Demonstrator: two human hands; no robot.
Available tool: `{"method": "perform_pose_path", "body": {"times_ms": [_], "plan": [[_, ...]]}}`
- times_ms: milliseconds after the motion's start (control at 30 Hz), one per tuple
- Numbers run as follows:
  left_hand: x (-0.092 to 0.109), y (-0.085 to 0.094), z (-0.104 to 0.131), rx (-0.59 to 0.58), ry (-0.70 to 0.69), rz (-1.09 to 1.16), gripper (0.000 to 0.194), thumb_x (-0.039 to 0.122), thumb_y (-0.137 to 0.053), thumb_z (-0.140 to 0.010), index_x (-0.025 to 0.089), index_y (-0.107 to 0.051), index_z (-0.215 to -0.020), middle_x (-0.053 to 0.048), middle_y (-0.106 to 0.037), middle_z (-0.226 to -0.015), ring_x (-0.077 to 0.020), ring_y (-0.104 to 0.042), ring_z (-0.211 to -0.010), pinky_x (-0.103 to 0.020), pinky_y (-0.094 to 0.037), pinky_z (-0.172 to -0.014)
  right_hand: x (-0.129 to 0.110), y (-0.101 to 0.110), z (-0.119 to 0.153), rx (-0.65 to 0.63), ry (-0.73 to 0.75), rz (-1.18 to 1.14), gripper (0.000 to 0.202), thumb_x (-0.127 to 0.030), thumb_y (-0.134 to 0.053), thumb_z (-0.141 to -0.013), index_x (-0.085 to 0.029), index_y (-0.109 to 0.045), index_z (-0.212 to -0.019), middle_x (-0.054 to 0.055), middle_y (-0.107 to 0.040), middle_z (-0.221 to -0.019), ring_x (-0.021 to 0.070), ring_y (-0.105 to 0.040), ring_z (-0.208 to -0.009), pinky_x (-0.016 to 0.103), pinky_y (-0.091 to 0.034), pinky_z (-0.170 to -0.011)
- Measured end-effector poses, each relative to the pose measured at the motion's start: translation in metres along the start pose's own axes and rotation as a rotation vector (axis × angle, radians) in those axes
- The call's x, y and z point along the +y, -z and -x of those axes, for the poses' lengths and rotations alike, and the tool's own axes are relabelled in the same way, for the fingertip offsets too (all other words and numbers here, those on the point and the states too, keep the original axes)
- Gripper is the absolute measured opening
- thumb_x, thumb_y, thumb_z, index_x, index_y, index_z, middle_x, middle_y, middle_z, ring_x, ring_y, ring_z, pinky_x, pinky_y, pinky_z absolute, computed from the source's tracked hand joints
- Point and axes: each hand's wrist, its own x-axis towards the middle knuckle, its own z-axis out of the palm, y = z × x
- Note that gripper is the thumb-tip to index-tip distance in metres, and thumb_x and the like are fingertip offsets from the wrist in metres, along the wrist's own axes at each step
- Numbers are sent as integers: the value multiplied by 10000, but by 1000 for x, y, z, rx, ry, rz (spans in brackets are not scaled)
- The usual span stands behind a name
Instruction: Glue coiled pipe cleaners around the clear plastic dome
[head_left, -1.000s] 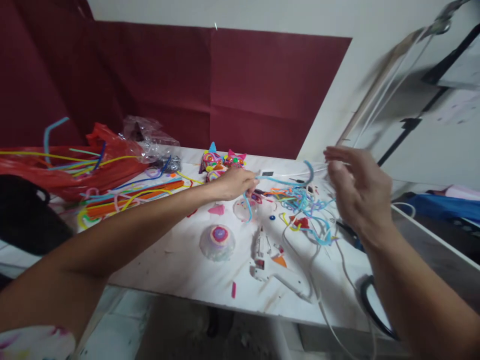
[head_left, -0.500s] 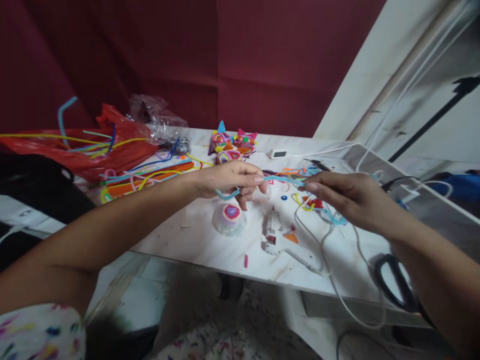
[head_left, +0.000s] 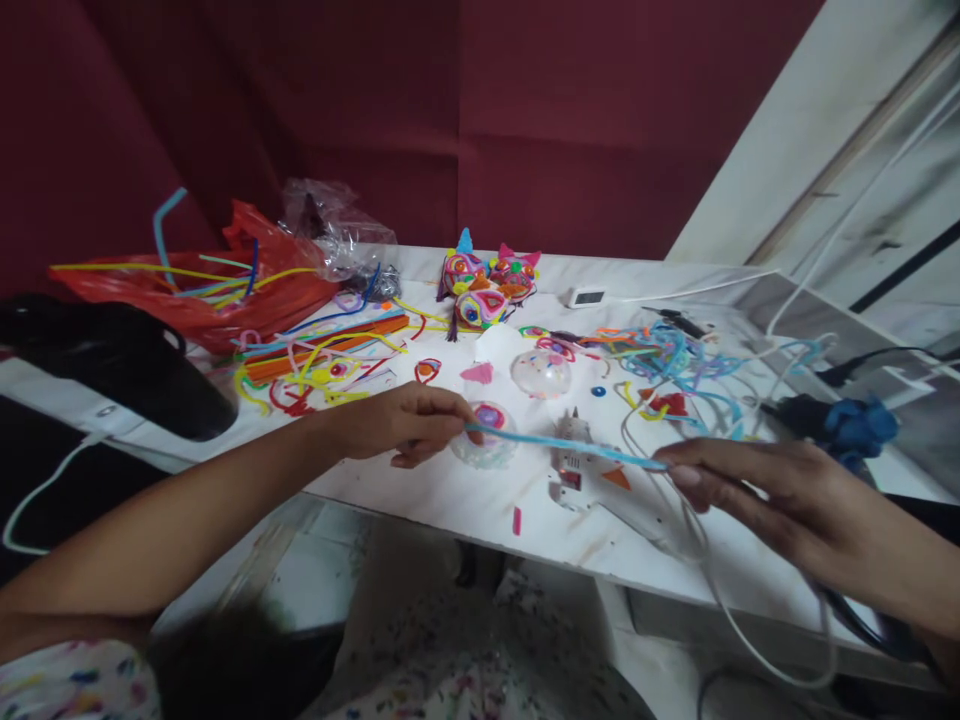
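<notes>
A light-blue pipe cleaner (head_left: 562, 443) stretches nearly straight between my two hands, above the table. My left hand (head_left: 409, 425) pinches its left end between thumb and fingertips. At the other end, my right hand (head_left: 757, 495) grips it the same way. Below the left fingertips sits a clear dome (head_left: 484, 450) with a pink and purple spiral on it. Under the pipe cleaner lies a white hot glue gun (head_left: 574, 465), partly covered by it. A second clear dome (head_left: 540, 374) with coloured specks stands farther back.
Several decorated fuzzy balls (head_left: 480, 285) stand at the back. A red plastic bag (head_left: 277, 290) and orange pipe cleaners (head_left: 322, 350) are at left, beside a black bottle (head_left: 142, 370). Tangled blue pipe cleaners (head_left: 667, 350) and a white cord (head_left: 720, 590) lie at right.
My hands have moved apart and lower, drawing the light-blue pipe cleaner out straight; a curl at the left hand is gone. The view has shifted slightly left.
</notes>
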Motion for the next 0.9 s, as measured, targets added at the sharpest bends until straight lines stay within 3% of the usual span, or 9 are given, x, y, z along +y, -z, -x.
{"method": "perform_pose_path", "body": {"times_ms": [100, 233, 367, 567, 733, 900], "plan": [[-12, 5, 9, 13, 57, -280, 241, 432, -516, -780, 261, -610, -921, 76, -426, -440, -74, -386, -357, -195, -320, -359, 0, -4, 12, -12, -4, -15, 401, -567, -615, -1237, -380, -937, -1087, 52, -925, -884, 289, -895, -668, 347, -683, -522], [-23, 9, 14, -16, 66, -529, 212, 407, -471, -807, 251, -615, -807, 64, -512, -517, -73, -480, -420, -177, -370, -426, 6, -11, 20, -29, 7, -10, 306, -495, -666, -1211, -387, -938, -1120, 48, -948, -924, 292, -898, -653, 355, -735, -578], [-29, 13, 14, 32, 29, -601, 178, 361, -457, -815, 253, -596, -835, 48, -617, -654, -71, -529, -455, -172, -393, -469, 16, -15, 23, -60, -25, -31, 289, -476, -689, -1185, -389, -964, -1182, 67, -957, -932, 324, -893, -629, 388, -752, -578], [-36, 18, 17, 96, -54, -745, 164, 308, -462, -795, 282, -624, -808, 47, -618, -574, -97, -549, -466, -188, -401, -517, 34, -16, 30, -62, -72, -21, 262, -366, -696, -1137, -383, -953, -1091, 38, -932, -857, 321, -905, -647, 367, -737, -576], [-39, 24, 17, 190, -117, -753, 217, 239, -442, -774, 304, -636, -848, 49, -656, -658, -90, -549, -459, -191, -402, -518, 46, -30, 37, 62, -53, 5, 316, -503, -655, -1193, -369, -939, -1159, 32, -905, -803, 299, -858, -563, 353, -662, -500], [-40, 26, 16, 264, -163, -728, 261, 291, -458, -779, 353, -615, -978, 40, -702, -711, -142, -648, -678, -228, -443, -681, 39, -21, 25, 25, -35, 22, 238, -431, -705, -1151, -414, -942, -1156, 70, -960, -987, 380, -935, -754, 424, -758, -590]]}}
